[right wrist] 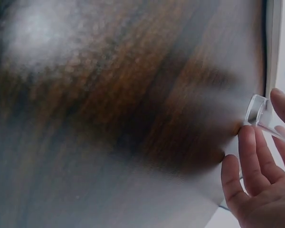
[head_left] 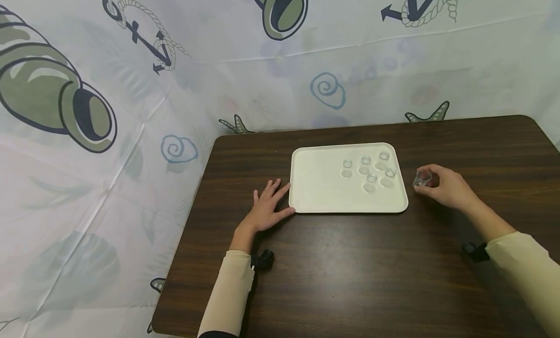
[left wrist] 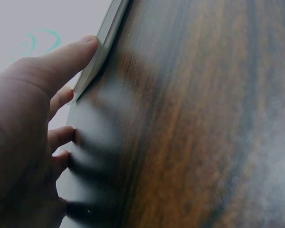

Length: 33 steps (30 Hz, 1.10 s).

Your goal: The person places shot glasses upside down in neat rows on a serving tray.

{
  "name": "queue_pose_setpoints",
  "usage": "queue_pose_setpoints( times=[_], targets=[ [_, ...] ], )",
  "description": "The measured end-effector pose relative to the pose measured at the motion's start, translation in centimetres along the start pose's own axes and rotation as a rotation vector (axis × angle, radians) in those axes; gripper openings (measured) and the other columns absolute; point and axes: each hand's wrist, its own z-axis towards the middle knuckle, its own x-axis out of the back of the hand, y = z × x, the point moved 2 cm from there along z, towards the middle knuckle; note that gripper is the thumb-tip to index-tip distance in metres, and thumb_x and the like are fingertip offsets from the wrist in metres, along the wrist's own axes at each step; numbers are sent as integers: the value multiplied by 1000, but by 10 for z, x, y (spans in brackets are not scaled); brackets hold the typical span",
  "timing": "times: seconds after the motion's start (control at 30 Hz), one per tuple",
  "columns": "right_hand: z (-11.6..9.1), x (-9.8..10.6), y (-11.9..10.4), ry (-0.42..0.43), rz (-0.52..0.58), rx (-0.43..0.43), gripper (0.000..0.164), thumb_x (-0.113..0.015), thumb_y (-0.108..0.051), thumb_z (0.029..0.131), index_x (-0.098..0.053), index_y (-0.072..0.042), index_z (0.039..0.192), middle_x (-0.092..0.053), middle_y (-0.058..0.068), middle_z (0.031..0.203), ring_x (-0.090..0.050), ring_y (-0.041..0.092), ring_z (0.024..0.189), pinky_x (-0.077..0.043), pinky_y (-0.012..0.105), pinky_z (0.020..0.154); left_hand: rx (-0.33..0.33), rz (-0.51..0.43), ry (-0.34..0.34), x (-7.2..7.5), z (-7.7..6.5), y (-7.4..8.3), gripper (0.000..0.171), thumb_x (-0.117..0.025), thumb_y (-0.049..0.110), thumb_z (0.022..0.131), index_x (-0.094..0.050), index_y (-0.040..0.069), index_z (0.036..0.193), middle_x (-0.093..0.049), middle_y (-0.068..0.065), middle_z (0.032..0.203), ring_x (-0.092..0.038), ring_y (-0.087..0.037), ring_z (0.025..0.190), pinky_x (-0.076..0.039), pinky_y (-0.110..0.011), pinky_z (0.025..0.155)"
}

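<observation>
My right hand (head_left: 449,187) pinches a small clear glass cup (head_left: 422,178) between thumb and fingers, to the right of the white tray (head_left: 317,182). In the right wrist view, the cup (right wrist: 258,111) shows a thick rounded end beside the fingertips; part of it is hidden by the hand. Several similar clear cups (head_left: 372,178) stand on the right half of the tray, apart from one another. My left hand (head_left: 264,212) has its fingers spread at the tray's left edge. Its thumb touches the tray's rim (left wrist: 102,52) near the front left corner.
The tray lies on a dark wood-grain table (head_left: 350,279), toward its back edge. Behind and to the left hangs a pale cloth (head_left: 262,85) printed with shells and anchors. Dark wrist cameras (head_left: 263,260) sit under both forearms.
</observation>
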Motion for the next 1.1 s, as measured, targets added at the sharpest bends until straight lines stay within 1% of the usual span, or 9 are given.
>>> queue_pose_setpoints(
  times=[0.13, 0.3, 0.57, 0.7, 0.8, 0.97, 1.1],
  targets=[
    [1, 0, 3, 13, 14, -1, 47, -77, -20, 86, -58, 3, 123, -63, 23, 105, -60, 34, 89, -44, 39, 67, 5, 5, -3, -1, 1, 1, 77, -55, 62, 92, -26, 30, 157, -15, -10, 163, -3, -31, 150, 1, -70, 108],
    [3, 0, 5, -3, 33, -6, 45, -77, -20, 86, -60, 5, 120, -63, 24, 104, -60, 34, 89, -45, 38, 67, 11, 5, -6, 0, 1, 0, 77, -55, 61, 92, -26, 30, 157, -15, -9, 163, -3, -31, 150, 1, -70, 108],
    [2, 0, 7, -2, 43, 1, 39, -78, -15, 85, -63, 5, 115, -66, 16, 93, -58, 25, 79, -43, 31, 62, 9, 12, -3, 0, 0, 2, 77, -57, 59, 93, -27, 29, 157, -15, -10, 163, -4, -32, 150, 1, -71, 108],
    [2, 0, 5, 2, 42, 10, 37, -78, -13, 85, -63, 5, 114, -65, 15, 91, -57, 24, 78, -42, 31, 61, 9, 8, -1, 0, -1, 2, 77, -56, 59, 93, -27, 29, 157, -15, -11, 163, -4, -32, 150, 1, -70, 108],
    [2, 1, 4, -2, 38, 5, 38, -77, -13, 85, -62, 5, 115, -65, 17, 93, -58, 27, 80, -43, 32, 62, 7, 8, 1, -1, -1, 1, 77, -56, 59, 93, -26, 29, 157, -15, -10, 163, -4, -32, 150, 2, -70, 108],
    [1, 1, 4, -14, 34, -12, 39, -77, -16, 87, -62, 4, 117, -65, 23, 101, -60, 33, 87, -45, 36, 67, 4, 9, 3, -1, 0, 0, 77, -56, 60, 93, -26, 30, 157, -14, -10, 163, -4, -32, 150, 2, -70, 108],
    [0, 1, 5, -9, 31, -7, 39, -76, -17, 87, -62, 4, 118, -65, 23, 102, -61, 34, 88, -46, 36, 67, 6, 9, 2, -1, 0, 0, 77, -55, 60, 93, -26, 30, 157, -15, -10, 163, -4, -32, 150, 2, -70, 108]
  ],
)
